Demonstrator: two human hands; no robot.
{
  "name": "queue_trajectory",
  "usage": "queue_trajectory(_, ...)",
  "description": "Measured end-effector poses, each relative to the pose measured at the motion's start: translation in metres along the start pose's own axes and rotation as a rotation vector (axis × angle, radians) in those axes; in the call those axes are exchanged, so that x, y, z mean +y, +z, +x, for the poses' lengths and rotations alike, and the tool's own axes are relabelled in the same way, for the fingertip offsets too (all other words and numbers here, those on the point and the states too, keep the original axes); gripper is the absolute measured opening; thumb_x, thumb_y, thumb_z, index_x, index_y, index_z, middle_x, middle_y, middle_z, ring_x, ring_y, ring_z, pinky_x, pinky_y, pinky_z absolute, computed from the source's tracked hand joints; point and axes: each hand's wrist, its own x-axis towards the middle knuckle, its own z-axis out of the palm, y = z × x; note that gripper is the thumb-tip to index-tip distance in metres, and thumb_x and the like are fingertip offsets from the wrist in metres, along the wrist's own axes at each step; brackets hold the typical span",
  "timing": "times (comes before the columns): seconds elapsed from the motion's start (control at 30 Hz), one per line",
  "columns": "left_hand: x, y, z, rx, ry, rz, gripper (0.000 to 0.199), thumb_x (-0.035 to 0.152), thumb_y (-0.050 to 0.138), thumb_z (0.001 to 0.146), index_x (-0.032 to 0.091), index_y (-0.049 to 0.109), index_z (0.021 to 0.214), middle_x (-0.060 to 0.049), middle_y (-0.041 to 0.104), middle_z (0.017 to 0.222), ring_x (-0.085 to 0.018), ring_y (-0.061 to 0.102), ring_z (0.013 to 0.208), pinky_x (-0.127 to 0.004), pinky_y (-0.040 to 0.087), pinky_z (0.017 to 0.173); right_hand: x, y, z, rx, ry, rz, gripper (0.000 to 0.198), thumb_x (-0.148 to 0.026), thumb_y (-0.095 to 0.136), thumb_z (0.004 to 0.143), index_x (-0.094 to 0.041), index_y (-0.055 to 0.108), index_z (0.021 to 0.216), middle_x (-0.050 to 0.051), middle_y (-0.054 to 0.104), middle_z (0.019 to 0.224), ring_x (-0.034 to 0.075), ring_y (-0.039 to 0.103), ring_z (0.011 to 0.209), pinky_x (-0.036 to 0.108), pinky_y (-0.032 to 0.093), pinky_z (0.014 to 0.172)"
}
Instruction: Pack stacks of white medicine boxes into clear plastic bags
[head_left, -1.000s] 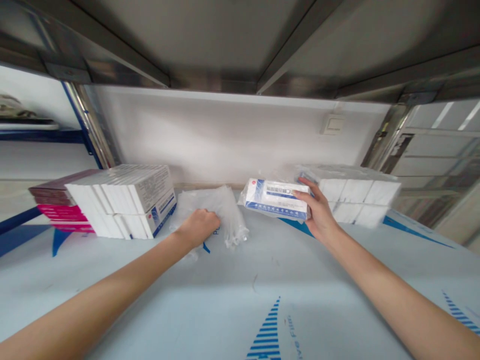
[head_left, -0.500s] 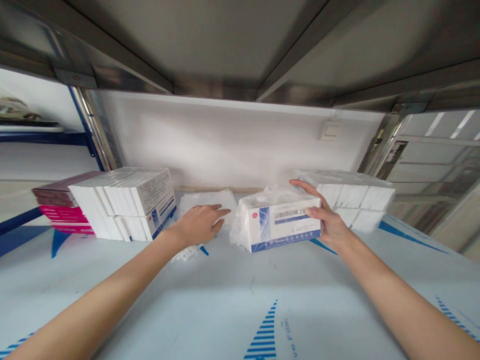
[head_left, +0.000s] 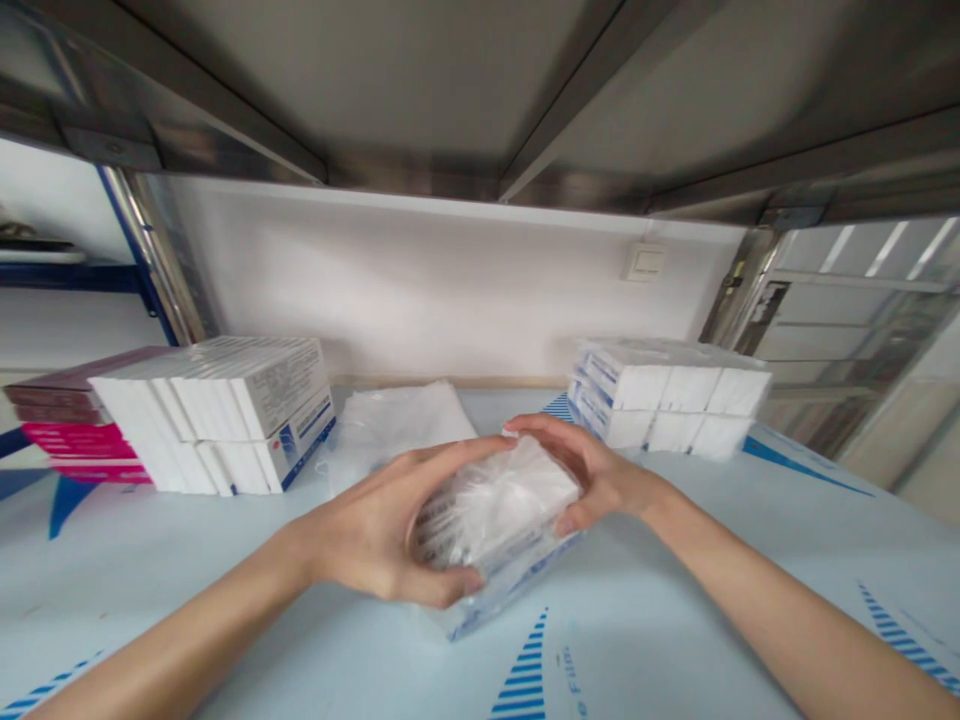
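Observation:
A bundle of white-and-blue boxes in clear plastic wrap [head_left: 502,510] lies between my two hands, tilted over the film-covered shelf. My left hand [head_left: 382,530] is curved round its left end, thumb along the near side and fingers over the far side. At the other end my right hand [head_left: 592,470] grips it, thumb on the near edge and fingers behind. Crumpled clear wrap covers the face turned up to me. Just behind my left hand, a flattened plastic bag [head_left: 397,415] lies on the shelf.
Rows of stacked white boxes [head_left: 217,400] stand at the left, beside pink and maroon boxes [head_left: 82,430]. Another wrapped stack of white boxes [head_left: 667,395] is at the back right. A metal shelf [head_left: 420,90] hangs low overhead; metal posts [head_left: 739,290] flank the sides.
The wrapped bundle has come nearer and turned, its wrapped side now facing up. My left hand has moved from above the plastic bag onto the bundle; my right hand has moved left with it.

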Motion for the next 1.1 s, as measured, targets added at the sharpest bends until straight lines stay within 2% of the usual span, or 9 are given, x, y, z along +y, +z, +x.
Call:
queue_trajectory(0.17,-0.001,0.000,0.004,-0.040,0.122,-0.019,0.085,0.022,0.072,0.070,0.029,0.036,0.146,-0.009,0.055,0.143,-0.031,0.058,0.122,-0.045,0.048,0.104,0.006,-0.006,-0.001,-0.194,0.073,-0.085,0.106,-0.029,0.095,0.049,-0.030,0.045,0.142,0.007,0.052,0.135,0.026,0.052,0.122,0.041,0.040,0.103)
queue_trajectory(0.27,-0.002,-0.001,0.005,-0.015,0.198,-0.026,0.070,0.024,0.071,0.074,0.027,0.046,0.140,-0.008,0.052,0.143,-0.030,0.049,0.131,-0.045,0.041,0.111,0.003,-0.004,0.001,-0.184,0.055,-0.078,0.095,-0.041,0.090,0.061,-0.029,0.043,0.143,0.007,0.054,0.128,0.024,0.052,0.117,0.039,0.042,0.098)
queue_trajectory(0.37,0.004,0.003,0.005,0.057,0.198,-0.039,0.050,0.025,0.067,0.081,0.024,0.055,0.130,-0.009,0.048,0.143,-0.027,0.044,0.134,-0.043,0.038,0.112,0.000,0.002,0.002,-0.084,-0.012,-0.133,0.077,-0.043,0.082,0.072,-0.029,0.047,0.139,0.006,0.056,0.121,0.022,0.053,0.112,0.037,0.043,0.096)
queue_trajectory(0.47,0.012,0.009,0.006,0.100,0.166,-0.057,0.033,0.017,0.065,0.080,0.021,0.062,0.112,-0.008,0.056,0.125,-0.025,0.050,0.123,-0.039,0.042,0.106,0.000,0.008,0.002,-0.032,0.017,-0.242,0.075,-0.035,0.084,0.071,-0.029,0.049,0.137,0.006,0.056,0.123,0.022,0.055,0.109,0.038,0.044,0.095)
queue_trajectory(0.57,0.013,0.013,0.009,0.142,0.155,-0.116,0.023,0.010,0.064,0.077,0.019,0.061,0.098,-0.005,0.062,0.103,-0.022,0.055,0.107,-0.035,0.047,0.092,0.002,0.009,0.001,-0.067,0.065,-0.236,0.069,-0.032,0.081,0.074,-0.028,0.051,0.136,0.006,0.057,0.123,0.022,0.057,0.107,0.037,0.046,0.090)
queue_trajectory(0.7,0.011,0.012,0.010,0.161,0.091,-0.136,0.014,0.018,0.064,0.083,0.018,0.062,0.097,-0.002,0.057,0.086,-0.016,0.054,0.083,-0.029,0.045,0.075,0.007,0.003,0.001,-0.086,0.072,-0.113,0.062,-0.032,0.073,0.079,-0.026,0.052,0.137,0.005,0.060,0.115,0.020,0.058,0.100,0.034,0.046,0.084)
queue_trajectory(0.83,0.011,0.008,0.008,0.133,0.055,-0.030,0.015,0.030,0.065,0.086,0.019,0.064,0.097,0.002,0.048,0.071,-0.016,0.051,0.076,-0.027,0.040,0.066,0.010,-0.003,0.001,-0.076,0.011,-0.060,0.062,-0.035,0.071,0.077,-0.024,0.054,0.136,0.007,0.063,0.116,0.023,0.058,0.106,0.036,0.044,0.089)
queue_trajectory(0.97,0.010,0.004,0.007,0.097,0.030,0.047,0.017,0.033,0.066,0.086,0.019,0.061,0.093,0.001,0.050,0.076,-0.016,0.049,0.075,-0.027,0.038,0.065,-0.001,0.006,0.002,-0.003,-0.123,-0.243,0.041,-0.041,0.066,0.083,-0.023,0.068,0.120,0.008,0.063,0.120,0.026,0.057,0.114,0.041,0.041,0.097)
queue_trajectory(1.1,0.008,0.004,0.009,0.084,0.097,0.023,0.011,0.026,0.066,0.085,0.018,0.058,0.084,-0.001,0.055,0.080,-0.017,0.051,0.083,-0.028,0.039,0.072,-0.014,0.025,0.003,0.038,-0.220,-0.578,0.028,-0.034,0.070,0.083,-0.021,0.072,0.108,0.010,0.064,0.117,0.024,0.060,0.108,0.043,0.043,0.097)
